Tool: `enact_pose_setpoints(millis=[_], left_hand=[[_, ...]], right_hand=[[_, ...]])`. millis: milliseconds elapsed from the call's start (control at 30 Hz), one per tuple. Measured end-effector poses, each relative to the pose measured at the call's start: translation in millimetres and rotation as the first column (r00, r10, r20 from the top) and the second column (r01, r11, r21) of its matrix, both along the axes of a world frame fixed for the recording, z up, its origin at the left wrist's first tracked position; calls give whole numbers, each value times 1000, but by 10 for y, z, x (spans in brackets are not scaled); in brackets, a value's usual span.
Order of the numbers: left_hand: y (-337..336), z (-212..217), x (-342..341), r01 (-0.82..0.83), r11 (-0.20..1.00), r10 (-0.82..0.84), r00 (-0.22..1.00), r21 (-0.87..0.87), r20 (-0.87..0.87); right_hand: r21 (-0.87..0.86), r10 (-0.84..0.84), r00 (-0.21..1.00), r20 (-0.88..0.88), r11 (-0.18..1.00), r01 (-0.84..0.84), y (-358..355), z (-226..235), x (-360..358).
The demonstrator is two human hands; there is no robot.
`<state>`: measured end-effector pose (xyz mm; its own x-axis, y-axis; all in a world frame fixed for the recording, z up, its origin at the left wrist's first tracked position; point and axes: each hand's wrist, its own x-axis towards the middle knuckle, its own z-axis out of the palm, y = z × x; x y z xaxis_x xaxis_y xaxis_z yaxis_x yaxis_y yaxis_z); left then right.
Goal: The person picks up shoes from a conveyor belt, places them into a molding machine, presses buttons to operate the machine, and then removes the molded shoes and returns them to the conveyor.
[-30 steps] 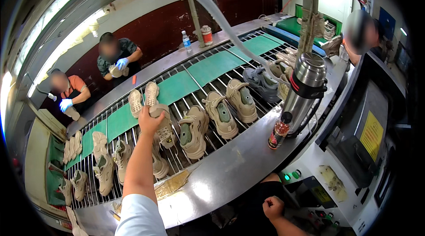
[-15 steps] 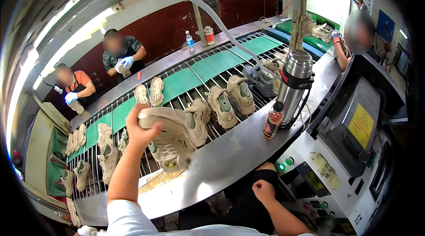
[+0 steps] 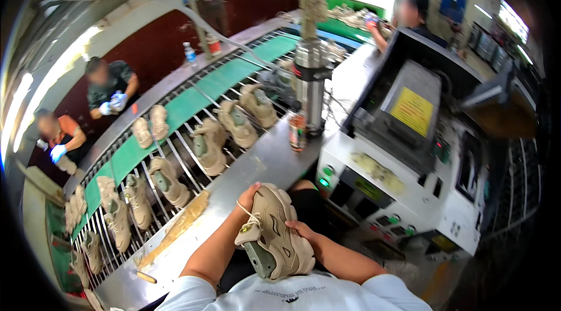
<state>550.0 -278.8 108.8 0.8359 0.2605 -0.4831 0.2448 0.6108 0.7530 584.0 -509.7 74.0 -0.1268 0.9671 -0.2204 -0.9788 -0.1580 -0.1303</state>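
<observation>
A beige chunky sneaker (image 3: 279, 226) is held close in front of my body, tilted with its thick sole facing right. Its toe points away from me, and a grey-green lining shows in the opening nearest me. My left hand (image 3: 248, 199) grips it by the toe and lace side, fingers partly hidden behind the shoe. On the sole side, my right hand (image 3: 302, 231) presses with its thumb, the other fingers hidden underneath. A loose lace hangs by the left wrist.
A metal rack conveyor (image 3: 181, 153) with a green belt strip (image 3: 198, 92) carries several sneakers. A steel thermos (image 3: 311, 83) and a small bottle (image 3: 297, 130) stand on the metal ledge (image 3: 257, 165). A machine (image 3: 403, 159) stands to the right. Co-workers are across the conveyor and at far right.
The sneaker has come from above the conveyor to in front of my body. My right hand has left my lap and joined the left on it. The view has swung right.
</observation>
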Motion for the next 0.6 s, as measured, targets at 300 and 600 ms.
enact_pose_setpoints(millis=[300,600], left_hand=[[-770,-64,635,372,766,-431,902,523,-11],[-7,-1243,263,-244,340,156,967,908,202]], right_hand=[[-165,-533,837,126,820,548,-1796,1190,25],[250,-95,-247,964,25,968,-4261,1917,886]])
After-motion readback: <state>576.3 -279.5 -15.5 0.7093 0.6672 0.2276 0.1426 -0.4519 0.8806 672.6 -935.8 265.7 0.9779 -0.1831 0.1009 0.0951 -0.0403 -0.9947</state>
